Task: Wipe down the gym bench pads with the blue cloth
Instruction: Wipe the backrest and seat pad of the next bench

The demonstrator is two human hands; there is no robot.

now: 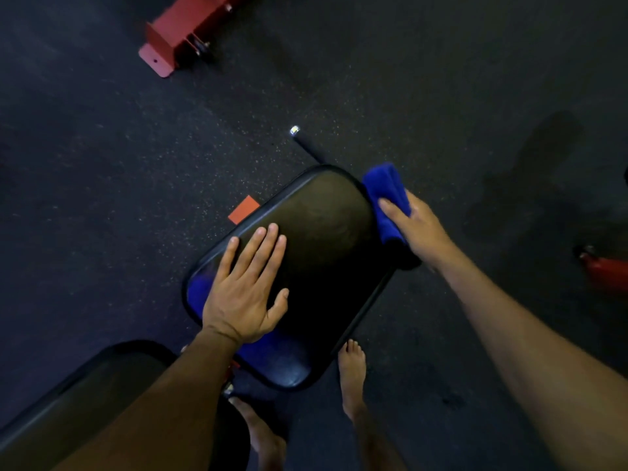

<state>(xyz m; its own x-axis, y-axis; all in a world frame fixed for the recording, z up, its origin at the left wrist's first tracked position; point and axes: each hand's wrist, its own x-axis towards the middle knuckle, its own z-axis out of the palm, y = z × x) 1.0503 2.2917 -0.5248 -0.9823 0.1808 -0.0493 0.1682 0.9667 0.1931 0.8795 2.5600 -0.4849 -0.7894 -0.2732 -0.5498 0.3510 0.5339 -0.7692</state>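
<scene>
Blue cloth (387,202), folded, is grasped in the right hand (416,227) and pressed against the far right edge of the black seat pad (319,253). Left hand (246,287) lies flat and released on the pad, fingers spread, inward of the grip. Second pad (78,396) sits nearer left. Dark floor (441,96) surrounds the grip, open beyond it.

Dark speckled floor (102,164), red metal frame foot (163,45), perhaps orange tape (243,209)
</scene>
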